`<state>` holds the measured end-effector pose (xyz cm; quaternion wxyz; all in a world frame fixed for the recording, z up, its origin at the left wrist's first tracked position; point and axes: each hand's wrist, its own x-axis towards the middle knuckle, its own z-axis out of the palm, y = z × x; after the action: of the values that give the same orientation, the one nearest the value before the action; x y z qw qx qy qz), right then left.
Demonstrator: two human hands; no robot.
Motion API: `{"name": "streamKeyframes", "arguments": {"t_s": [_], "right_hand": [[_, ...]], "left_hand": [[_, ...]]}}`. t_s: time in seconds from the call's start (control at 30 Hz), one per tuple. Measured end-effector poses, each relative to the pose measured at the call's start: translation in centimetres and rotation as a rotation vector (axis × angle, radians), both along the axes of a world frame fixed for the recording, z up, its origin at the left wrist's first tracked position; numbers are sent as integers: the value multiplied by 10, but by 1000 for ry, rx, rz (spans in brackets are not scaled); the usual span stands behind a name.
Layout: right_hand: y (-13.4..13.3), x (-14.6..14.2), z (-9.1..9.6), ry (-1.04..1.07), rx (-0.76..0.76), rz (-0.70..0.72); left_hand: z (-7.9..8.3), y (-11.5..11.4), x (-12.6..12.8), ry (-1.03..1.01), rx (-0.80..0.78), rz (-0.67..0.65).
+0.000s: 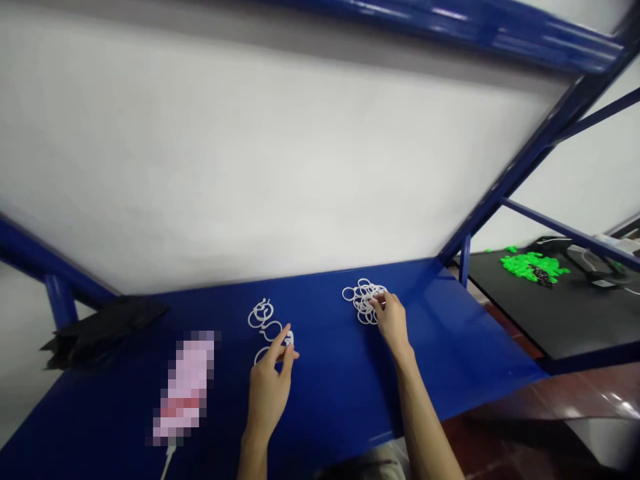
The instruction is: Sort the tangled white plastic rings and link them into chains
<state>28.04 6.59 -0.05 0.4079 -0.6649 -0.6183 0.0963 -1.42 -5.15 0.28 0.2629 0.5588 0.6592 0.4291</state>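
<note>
White plastic rings (363, 300) lie flat on the blue desk (325, 407) in two groups, well apart from each other. The left group is a loose chain of rings (273, 330), its long axis running roughly front to back, from a small tangled cluster at the far end toward the person. Its nearest ring is partly hidden behind the left hand (267, 393). The right group is a heap of rings (361, 301), a roundish overlapping pile with no clear long axis or direction.

The left hand is at the near end of the chain, its fingers partly spread and raised, with a small white piece (289, 339) at the fingertips. Whether it has hold of that piece, I cannot tell. The right hand (393, 323) reaches over the heap with its fingers curled down, touching the rings; it may be pinching one, but that cannot be made out.

Left of the chain lies a pink object (185, 390), too blurred to identify, with a white cable (168, 463) at its near end. Farther left, a crumpled black cloth (103, 333) sits at the desk's edge. Blue steel framing (545, 150) holds a white panel (250, 167) beyond the desk. Off to the right is a black table (565, 320) with a bright green pile (533, 267) on it — above a reddish tiled floor (525, 407).
</note>
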Motion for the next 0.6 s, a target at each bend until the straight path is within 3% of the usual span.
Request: {"name": "streamKeyframes", "arguments": {"t_s": [0.1,0.2,0.3,0.4,0.5,0.6], "right_hand": [[-15,-4,7,9,-19,-2],[-43,-25,24,65,-67,123],[-73,-56,38,179,-198,440],[-93,-79,39,275,-325,739],[-101,-86,30,322,-310,719],[-107,-80,22,300,-185,681]], "left_hand": [[7,-6,4,-171,-60,-94],[12,-10,11,-402,-70,-155],[14,-11,21,-566,-72,-234],[12,-10,31,-656,-62,-250],[5,-11,36,-711,-81,-235],[-4,-13,38,-727,-103,-222]]}}
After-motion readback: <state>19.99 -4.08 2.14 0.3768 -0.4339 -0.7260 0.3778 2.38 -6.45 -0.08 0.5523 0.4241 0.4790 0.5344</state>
